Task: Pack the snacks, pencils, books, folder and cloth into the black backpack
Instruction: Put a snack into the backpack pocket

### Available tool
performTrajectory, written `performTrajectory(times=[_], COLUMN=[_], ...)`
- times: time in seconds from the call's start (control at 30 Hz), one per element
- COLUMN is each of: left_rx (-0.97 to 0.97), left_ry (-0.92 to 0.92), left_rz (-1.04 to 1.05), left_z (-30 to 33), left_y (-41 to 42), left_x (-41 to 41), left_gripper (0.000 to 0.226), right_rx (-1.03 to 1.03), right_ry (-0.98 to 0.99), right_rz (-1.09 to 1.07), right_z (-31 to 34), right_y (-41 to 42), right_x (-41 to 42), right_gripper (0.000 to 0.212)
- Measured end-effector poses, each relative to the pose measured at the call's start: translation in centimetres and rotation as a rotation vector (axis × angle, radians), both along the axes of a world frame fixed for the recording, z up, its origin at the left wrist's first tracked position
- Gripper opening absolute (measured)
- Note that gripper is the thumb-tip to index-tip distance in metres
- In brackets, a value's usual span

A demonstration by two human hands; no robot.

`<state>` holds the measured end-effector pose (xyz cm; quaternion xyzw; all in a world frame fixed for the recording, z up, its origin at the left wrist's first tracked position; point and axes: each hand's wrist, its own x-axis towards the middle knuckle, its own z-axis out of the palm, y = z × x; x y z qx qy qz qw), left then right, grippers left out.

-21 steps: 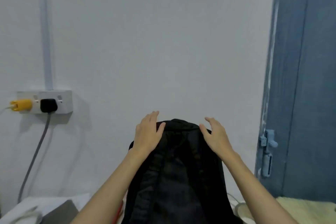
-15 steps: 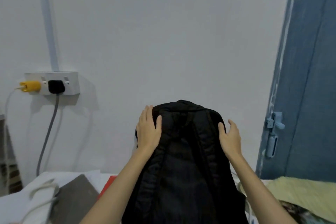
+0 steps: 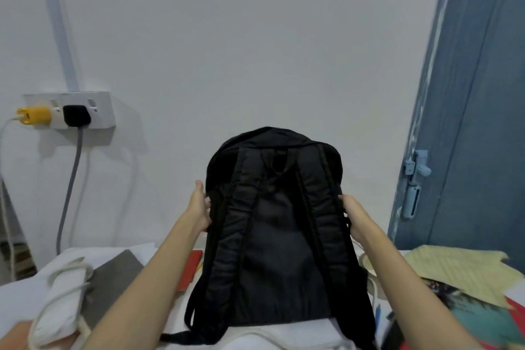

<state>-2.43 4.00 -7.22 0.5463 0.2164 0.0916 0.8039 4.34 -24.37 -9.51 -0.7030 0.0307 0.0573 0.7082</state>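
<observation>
White wall (image 3: 255,51) fills the background, with a blue door (image 3: 483,122) at 3 o'clock and a wall socket (image 3: 71,109) at 9 o'clock carrying two plugs, one yellow and one black.

One black backpack (image 3: 278,250) stands upright at centre on a white-covered surface (image 3: 17,301), long axis running 12 to 6 o'clock, strap side towards the wearer. Its opening is not visible, so it probably faces away.

Left hand (image 3: 200,212) grips the pack's 9 o'clock edge; right hand (image 3: 353,213) grips the 3 o'clock edge. Both are level and equally near; finger detail behind the fabric cannot be told.

Judgement: the pack must be turned before loading.

Count: one yellow cloth (image 3: 454,270) at 4 o'clock; one colourful book (image 3: 468,315) beneath it; one grey folder (image 3: 113,278) and one red item (image 3: 189,270) at 8 o'clock. Snacks and pencils are not identifiable.
</observation>
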Motion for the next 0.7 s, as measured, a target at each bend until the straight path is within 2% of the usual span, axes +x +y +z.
performTrajectory(times=[0.07, 0.17, 0.3, 0.37, 0.4, 0.5, 0.6, 0.7], left_rx=[-0.081, -0.138, -0.142, -0.113, -0.101, -0.037, -0.090, -0.138], left_ry=[-0.031, -0.204, -0.358, -0.382, -0.385, -0.347, -0.317, -0.267], left_rz=[0.000, -0.009, 0.002, -0.010, -0.019, -0.010, -0.068, -0.045], left_z=[0.7, 2.4, 3.1, 2.6, 2.0, 1.0, -0.3, -1.4], left_y=[0.5, 1.0, 1.3, 1.0, 0.7, -0.8, -0.4, 0.1], left_x=[-0.3, -1.1, -3.7, -5.0, -5.5, -7.3, -9.0, -10.3], left_gripper=[0.063, 0.056, 0.048, 0.048, 0.048, 0.040, 0.057, 0.062], right_rx=[0.035, 0.213, 0.377, 0.402, 0.418, 0.467, 0.476, 0.457], right_ry=[-0.063, -0.066, -0.096, -0.060, -0.041, -0.005, 0.003, 0.010], right_rz=[-0.005, 0.045, 0.148, 0.200, 0.220, 0.167, 0.204, 0.253], right_z=[0.3, 1.6, 2.9, 2.5, 2.0, 0.8, 0.0, -1.2], right_y=[-0.2, -0.7, -2.2, -2.3, -2.2, -2.4, -2.8, -3.5], right_x=[-0.2, -1.1, -2.3, -2.6, -3.0, -3.9, -5.0, -6.1], right_gripper=[0.025, 0.025, 0.053, 0.075, 0.079, 0.080, 0.079, 0.083])
